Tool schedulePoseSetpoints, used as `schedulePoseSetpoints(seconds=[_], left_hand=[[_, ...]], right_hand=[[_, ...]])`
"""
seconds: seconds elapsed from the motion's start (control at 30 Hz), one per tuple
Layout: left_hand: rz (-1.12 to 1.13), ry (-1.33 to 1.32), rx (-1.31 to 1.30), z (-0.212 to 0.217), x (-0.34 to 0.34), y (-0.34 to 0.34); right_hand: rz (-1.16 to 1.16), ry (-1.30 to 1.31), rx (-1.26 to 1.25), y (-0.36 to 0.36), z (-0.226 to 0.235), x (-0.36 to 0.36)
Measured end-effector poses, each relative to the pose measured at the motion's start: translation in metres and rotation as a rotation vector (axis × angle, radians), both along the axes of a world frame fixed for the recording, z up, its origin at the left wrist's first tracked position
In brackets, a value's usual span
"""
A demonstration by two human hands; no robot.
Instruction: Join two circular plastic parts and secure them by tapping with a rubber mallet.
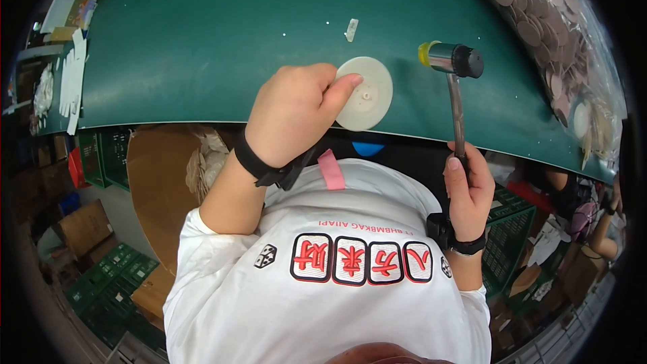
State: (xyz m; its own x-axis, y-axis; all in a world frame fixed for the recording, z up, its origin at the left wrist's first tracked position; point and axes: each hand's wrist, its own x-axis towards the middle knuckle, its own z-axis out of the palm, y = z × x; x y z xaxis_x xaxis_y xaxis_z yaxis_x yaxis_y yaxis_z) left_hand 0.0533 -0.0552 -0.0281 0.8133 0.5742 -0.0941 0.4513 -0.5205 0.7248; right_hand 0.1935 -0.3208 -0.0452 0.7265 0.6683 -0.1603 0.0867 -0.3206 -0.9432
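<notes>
My left hand (296,111) rests on the near edge of the green table (222,34), fingertips pinching a white round disc (369,91) with a small hub at its centre. My right hand (466,192) grips the thin handle of a small mallet (455,67), held upright to the right of the disc. The mallet head has a black face and a yellow face and hovers just above the table, apart from the disc. Both wrists wear black straps.
A clear bag of several pinkish discs (539,20) lies along the table's right rim. A small white scrap (351,29) sits beyond the disc. White strips (73,74) lie at the left edge. Green crates (114,283) and cardboard boxes (162,182) stand below.
</notes>
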Motion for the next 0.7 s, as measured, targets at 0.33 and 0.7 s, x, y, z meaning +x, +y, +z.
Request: schedulePoseSetpoints(seconds=[0.33, 0.7], left_hand=[[0.055, -0.106, 0.532, 0.001, -0.01, -0.019], [-0.216, -0.218, 0.611, -0.034, -0.023, -0.043]], right_hand=[[0.211, -0.345, -0.193, 0.014, 0.022, -0.005], [0.288, -0.464, -0.336, 0.025, 0.035, -0.003]])
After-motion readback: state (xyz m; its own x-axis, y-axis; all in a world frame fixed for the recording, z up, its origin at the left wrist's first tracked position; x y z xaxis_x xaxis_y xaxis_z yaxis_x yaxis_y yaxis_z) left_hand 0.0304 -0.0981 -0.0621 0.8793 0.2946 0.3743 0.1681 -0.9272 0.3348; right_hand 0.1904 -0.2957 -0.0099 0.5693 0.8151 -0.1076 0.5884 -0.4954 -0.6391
